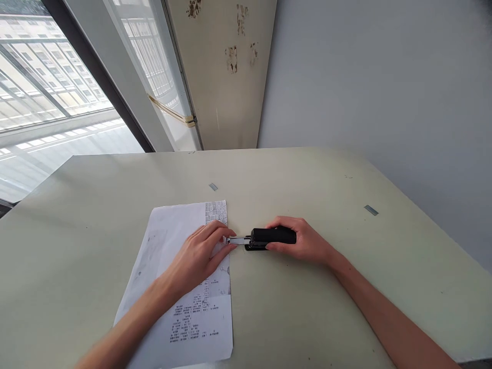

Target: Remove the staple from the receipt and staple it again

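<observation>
My right hand [303, 240] is wrapped round the body of a black stapler [273, 236], which is held level just right of the papers. A narrow silver metal piece [241, 241] sticks out of the stapler's left end. At the tip of that piece my left hand [203, 246] is closed in a pinch, thumb below and fingers above. Beneath my left hand and forearm lie white printed papers [161, 246] with dense text near their right edge. My fingers partly hide the metal tip, and the forearm covers part of the print.
The pale table [307, 318] carries two small grey strips, one grey strip [213, 187] behind the papers and another grey strip [371, 210] at the right. Behind the table stand a grey wall [369, 77], a stained cream panel [226, 92] and a window [46, 77].
</observation>
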A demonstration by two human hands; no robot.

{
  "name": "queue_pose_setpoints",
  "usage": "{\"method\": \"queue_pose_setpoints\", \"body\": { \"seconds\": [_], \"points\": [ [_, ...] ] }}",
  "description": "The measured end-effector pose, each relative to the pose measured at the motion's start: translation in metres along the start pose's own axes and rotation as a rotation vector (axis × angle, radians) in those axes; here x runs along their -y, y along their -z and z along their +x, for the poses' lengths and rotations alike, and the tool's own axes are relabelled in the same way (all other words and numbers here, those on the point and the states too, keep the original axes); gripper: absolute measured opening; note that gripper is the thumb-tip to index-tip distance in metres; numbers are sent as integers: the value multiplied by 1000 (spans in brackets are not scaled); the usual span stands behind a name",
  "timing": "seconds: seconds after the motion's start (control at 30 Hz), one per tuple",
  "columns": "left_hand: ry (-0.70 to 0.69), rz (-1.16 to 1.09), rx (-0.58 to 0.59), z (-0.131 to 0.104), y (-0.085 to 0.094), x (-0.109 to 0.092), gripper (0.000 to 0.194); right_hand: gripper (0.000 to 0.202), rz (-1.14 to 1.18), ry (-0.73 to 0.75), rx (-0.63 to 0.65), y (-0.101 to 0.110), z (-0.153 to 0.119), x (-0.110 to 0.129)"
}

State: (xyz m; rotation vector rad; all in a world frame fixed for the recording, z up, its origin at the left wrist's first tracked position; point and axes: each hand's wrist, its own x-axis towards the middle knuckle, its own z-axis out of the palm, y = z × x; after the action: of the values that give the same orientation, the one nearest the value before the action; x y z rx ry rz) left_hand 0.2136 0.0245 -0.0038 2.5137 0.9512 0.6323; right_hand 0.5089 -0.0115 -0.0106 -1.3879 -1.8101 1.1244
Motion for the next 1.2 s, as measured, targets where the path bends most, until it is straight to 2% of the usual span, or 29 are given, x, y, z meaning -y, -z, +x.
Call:
{"method": "queue_pose_setpoints", "body": {
  "seconds": [0.23, 0.33, 0.53, 0.73, 0.9, 1.0, 1.1, 1.2],
  "points": [
    [59, -120, 156, 1, 22, 19, 23, 30, 60, -44, 18, 1, -1, 2],
    [49, -193, 205, 1, 24, 22, 21, 31, 115, -29, 38, 3, -1, 1],
    [-42, -303, 157, 1, 12, 15, 24, 29, 220, 40, 81, 3, -2, -2],
    [-82, -342, 130, 2, 0, 4, 32, 27, 277, 82, 122, -8, -4, -1],
    [-139, -320, 128, 3, -5, 1, 27, 24, 287, 97, 121, -21, -6, 6],
    [-161, -285, 137, 3, -5, 1, 32, 24, 287, 137, 122, -29, -7, 11],
    [-179, -231, 131, 3, -5, 1, 39, 23, 279, 150, 88, -35, -8, 15],
    [-205, -177, 111, 2, -7, 2, 36, 22, 279, 145, 46, -38, -9, 17]
  ]
}}
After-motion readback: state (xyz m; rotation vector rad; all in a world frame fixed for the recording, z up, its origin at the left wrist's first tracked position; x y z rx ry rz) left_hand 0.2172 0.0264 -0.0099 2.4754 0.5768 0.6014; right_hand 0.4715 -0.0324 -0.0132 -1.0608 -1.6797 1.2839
